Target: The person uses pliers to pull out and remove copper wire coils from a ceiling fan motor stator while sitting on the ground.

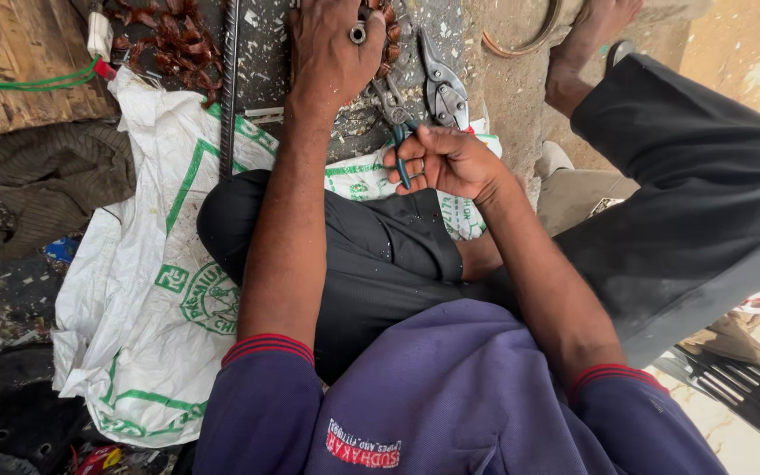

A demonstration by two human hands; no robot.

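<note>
A big white sack (147,299) with green marks lies on the ground. Beside it sits a brown cloth (41,180) and a wooden board (19,53).

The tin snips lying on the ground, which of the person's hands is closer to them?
Right. The right hand, gripping blue-handled pliers, sits just below the tin snips, nearly touching them. The left hand rests farther left, pressing on a small metal ring.

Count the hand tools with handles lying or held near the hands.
2. Blue-handled pliers are gripped in the right hand. Metal snips lie on the work surface just beyond them. The left hand may hide others.
</note>
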